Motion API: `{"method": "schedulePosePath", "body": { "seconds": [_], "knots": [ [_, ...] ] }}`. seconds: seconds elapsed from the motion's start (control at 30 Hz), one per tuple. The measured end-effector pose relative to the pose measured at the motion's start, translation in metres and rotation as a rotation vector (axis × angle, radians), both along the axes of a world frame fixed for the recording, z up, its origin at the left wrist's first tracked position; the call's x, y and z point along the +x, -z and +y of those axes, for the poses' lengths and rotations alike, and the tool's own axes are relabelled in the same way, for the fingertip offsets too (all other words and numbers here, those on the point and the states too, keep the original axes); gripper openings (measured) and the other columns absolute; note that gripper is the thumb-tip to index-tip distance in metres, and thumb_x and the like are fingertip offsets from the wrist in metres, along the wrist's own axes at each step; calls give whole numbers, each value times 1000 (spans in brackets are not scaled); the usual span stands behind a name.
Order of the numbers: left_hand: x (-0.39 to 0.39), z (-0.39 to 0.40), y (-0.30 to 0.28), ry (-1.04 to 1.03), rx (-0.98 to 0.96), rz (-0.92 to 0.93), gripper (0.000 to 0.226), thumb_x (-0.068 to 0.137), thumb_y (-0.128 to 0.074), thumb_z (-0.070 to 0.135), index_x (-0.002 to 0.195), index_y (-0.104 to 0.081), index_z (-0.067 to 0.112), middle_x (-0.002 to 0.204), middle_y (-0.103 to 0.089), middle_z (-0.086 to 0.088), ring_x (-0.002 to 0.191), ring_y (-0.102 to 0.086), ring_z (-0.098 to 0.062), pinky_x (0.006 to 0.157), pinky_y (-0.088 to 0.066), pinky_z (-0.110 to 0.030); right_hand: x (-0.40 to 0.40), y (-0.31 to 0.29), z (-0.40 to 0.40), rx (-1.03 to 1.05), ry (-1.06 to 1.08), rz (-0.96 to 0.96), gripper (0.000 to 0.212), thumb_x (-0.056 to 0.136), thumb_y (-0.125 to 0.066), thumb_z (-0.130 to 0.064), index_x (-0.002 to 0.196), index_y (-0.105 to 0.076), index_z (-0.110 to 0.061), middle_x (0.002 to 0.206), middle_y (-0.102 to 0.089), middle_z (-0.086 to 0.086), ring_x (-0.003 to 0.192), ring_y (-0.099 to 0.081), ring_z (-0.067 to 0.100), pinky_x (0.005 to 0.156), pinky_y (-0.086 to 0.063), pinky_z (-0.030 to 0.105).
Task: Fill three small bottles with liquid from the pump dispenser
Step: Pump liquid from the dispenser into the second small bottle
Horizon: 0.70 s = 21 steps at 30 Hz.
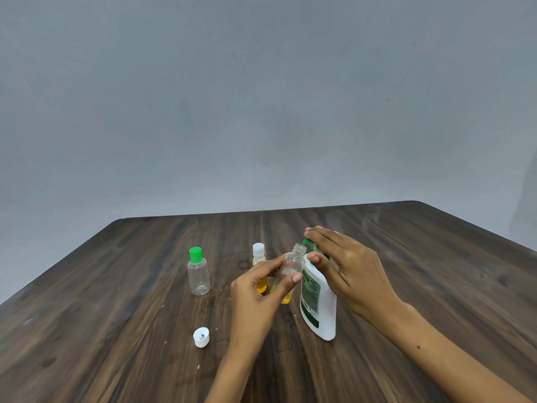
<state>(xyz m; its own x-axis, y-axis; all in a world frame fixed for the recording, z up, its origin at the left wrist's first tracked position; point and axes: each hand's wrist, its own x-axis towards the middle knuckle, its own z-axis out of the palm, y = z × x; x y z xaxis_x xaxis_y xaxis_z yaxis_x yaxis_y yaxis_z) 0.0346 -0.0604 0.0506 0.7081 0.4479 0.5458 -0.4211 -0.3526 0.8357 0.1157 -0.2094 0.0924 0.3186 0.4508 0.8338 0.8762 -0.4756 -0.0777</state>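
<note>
My left hand [258, 289] pinches a small clear uncapped bottle [292, 264], tilted, its mouth just under the green pump nozzle. A little yellow liquid shows at that bottle's bottom. My right hand [345, 269] rests with straight fingers on top of the green pump head of the white pump dispenser [319, 303], thumb against its neck. Behind my left hand stands a white-capped small bottle [258, 257] with yellow liquid in it. Farther left stands a clear empty bottle with a green cap [198, 271].
A loose white cap [201, 337] lies upside down on the dark wooden table [436, 271], near my left forearm. The table's far edge meets a plain grey wall.
</note>
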Motion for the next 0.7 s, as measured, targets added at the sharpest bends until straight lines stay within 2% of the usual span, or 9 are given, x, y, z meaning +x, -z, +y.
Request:
{"method": "schedulePosePath", "body": {
  "seconds": [0.13, 0.27, 0.4, 0.57, 0.7],
  "knots": [
    [0, 0, 0, -1, -7, 3, 35, 65, -77, 43, 98, -71, 39, 98, -73, 22, 98, -67, 2, 86, -51, -22, 2, -1, 0, 7, -9, 46, 67, 96, -20, -61, 118, -66, -16, 122, -64, -4, 114, -58, 13, 85, -47, 24],
    [0, 0, 1, -1, -4, 7, 39, 66, -78, 42, 103, -74, 31, 99, -74, 19, 99, -67, 1, 89, -52, -27, 5, -2, -3, 15, -33, 77, 67, 96, -20, -62, 122, -63, -18, 127, -61, -6, 116, -57, 12, 88, -48, 27],
    [1, 1, 1, -6, 2, 2, 36, 66, -78, 41, 101, -74, 34, 98, -74, 21, 99, -66, 2, 88, -51, -26, 5, -3, -3, 9, -27, 63, 67, 96, -20, -62, 122, -63, -18, 127, -61, -6, 115, -57, 12, 87, -46, 25],
    [0, -1, 0, 5, 2, -2, 40, 66, -78, 40, 104, -75, 26, 98, -75, 17, 99, -67, -1, 92, -53, -31, 5, -1, -4, -2, -39, 64, 69, 96, -20, -62, 122, -63, -16, 126, -62, -4, 116, -57, 13, 89, -45, 25],
    [1, -1, -1, 0, -7, 3, 40, 66, -78, 39, 104, -75, 26, 99, -75, 16, 101, -67, -2, 93, -53, -35, 4, -1, -3, -1, -44, 57, 68, 96, -21, -61, 120, -64, -15, 122, -64, -3, 115, -58, 13, 87, -45, 23]
  ]
}}
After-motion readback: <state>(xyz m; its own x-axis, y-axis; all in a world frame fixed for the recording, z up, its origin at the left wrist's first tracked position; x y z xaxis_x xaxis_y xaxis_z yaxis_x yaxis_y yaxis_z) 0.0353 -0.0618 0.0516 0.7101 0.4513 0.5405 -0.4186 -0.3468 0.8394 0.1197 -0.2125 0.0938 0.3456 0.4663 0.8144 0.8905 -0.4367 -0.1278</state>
